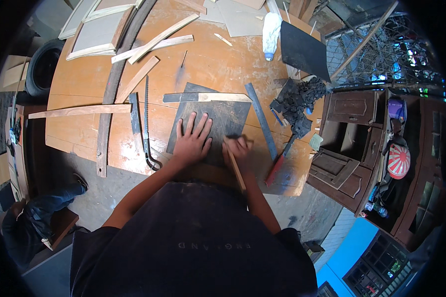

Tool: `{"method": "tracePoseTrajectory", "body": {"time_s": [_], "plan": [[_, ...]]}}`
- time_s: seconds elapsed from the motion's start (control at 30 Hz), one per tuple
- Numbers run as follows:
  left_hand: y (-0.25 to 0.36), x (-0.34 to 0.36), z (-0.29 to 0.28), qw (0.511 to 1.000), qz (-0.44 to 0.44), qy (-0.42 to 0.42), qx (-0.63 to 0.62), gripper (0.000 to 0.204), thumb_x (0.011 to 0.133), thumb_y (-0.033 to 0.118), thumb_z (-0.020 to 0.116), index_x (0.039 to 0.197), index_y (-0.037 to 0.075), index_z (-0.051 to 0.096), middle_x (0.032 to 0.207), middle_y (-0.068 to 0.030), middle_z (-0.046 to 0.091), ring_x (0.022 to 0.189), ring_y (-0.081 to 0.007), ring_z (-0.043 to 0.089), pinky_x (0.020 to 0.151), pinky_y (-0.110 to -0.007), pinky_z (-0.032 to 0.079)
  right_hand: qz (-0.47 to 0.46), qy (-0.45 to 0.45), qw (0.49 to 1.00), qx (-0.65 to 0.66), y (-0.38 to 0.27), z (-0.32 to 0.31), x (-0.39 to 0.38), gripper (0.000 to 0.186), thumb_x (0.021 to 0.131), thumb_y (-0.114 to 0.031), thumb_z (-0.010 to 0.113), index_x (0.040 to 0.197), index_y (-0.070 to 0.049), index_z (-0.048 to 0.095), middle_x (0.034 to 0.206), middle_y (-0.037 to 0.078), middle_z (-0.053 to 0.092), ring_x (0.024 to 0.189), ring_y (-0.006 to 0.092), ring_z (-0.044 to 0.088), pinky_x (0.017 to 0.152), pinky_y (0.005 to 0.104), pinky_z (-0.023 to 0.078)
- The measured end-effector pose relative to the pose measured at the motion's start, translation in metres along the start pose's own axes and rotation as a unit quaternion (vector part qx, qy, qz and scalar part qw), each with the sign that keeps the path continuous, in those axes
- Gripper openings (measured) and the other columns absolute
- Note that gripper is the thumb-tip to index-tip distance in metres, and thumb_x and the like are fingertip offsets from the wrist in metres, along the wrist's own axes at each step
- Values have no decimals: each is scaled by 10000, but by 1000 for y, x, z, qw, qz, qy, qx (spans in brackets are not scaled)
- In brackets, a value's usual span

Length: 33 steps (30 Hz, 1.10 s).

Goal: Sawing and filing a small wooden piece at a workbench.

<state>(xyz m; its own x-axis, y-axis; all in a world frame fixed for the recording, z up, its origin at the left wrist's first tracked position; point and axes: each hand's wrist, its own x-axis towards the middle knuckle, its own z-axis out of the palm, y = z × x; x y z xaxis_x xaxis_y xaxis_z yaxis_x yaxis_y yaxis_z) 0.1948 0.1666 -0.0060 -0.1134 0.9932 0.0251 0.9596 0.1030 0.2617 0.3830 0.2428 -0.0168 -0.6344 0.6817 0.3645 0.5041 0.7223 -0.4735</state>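
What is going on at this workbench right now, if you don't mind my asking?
A person leans over a wooden table. The left hand lies flat, fingers spread, on a dark sheet. The right hand grips a thin wooden stick at the sheet's near edge. A handsaw lies to the left, a red-handled tool to the right, with loose wooden strips further back.

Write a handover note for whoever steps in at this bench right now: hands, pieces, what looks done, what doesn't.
Left hand: flat, fingers spread, pressing the dark panel onto the wooden tabletop.
Right hand: gripping a thin wooden stick, its tip on the panel's near edge.
Nearby: handsaw left of the panel, metal straightedge across its far edge, red-handled tool to the right.
Done: panel laid flat, held.
Left: no finished marks or cuts visible.
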Motion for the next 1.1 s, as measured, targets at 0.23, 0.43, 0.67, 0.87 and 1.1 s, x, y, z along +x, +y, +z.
{"method": "tracePoseTrajectory", "body": {"time_s": [0.23, 0.43, 0.67, 0.87, 1.1], "plan": [[3, -2, 4, 1000, 2, 9, 4, 622, 952, 407, 529, 1513, 171, 402, 1600, -49, 332, 1492, -327, 242, 1154, -654, 154, -6, -20, 999, 41, 3, 19, 75, 117, 894, -157, 637, 992, -94, 634, 859, 60, 659, 846, 276, 584, 735, 420, 383], [0, 0, 4, 1000, 0, -2, 1, 625, 955, 409, 522, 1517, 169, 393, 1610, -52, 308, 1499, -324, 220, 1156, -648, 154, 5, -25, 1000, 8, -1, -1, 10, 162, 877, -174, 668, 1029, -118, 675, 868, 13, 655, 812, 231, 580, 734, 395, 378], [-1, 0, 0, 1000, 2, -1, 7, 616, 960, 399, 518, 1515, 162, 393, 1612, -61, 299, 1500, -335, 212, 1149, -659, 154, 24, -19, 999, 13, -8, -17, -38, 246, 815, -154, 726, 1057, -124, 691, 829, -9, 629, 784, 189, 570, 729, 388, 361], [1, 0, 2, 1000, 5, -2, 10, 620, 959, 408, 517, 1516, 166, 391, 1613, -54, 300, 1500, -334, 217, 1156, -658, 142, -28, -7, 999, 18, 5, 8, 39, 154, 851, -155, 691, 993, -106, 657, 848, 18, 648, 817, 213, 581, 733, 395, 370], [3, -1, 2, 1000, -2, -7, 7, 624, 955, 417, 517, 1516, 171, 394, 1615, -46, 298, 1502, -326, 218, 1158, -651, 143, 2, -16, 999, 49, 3, 17, 63, 98, 885, -165, 648, 954, -99, 625, 874, 47, 665, 830, 250, 582, 727, 409, 375]]}}
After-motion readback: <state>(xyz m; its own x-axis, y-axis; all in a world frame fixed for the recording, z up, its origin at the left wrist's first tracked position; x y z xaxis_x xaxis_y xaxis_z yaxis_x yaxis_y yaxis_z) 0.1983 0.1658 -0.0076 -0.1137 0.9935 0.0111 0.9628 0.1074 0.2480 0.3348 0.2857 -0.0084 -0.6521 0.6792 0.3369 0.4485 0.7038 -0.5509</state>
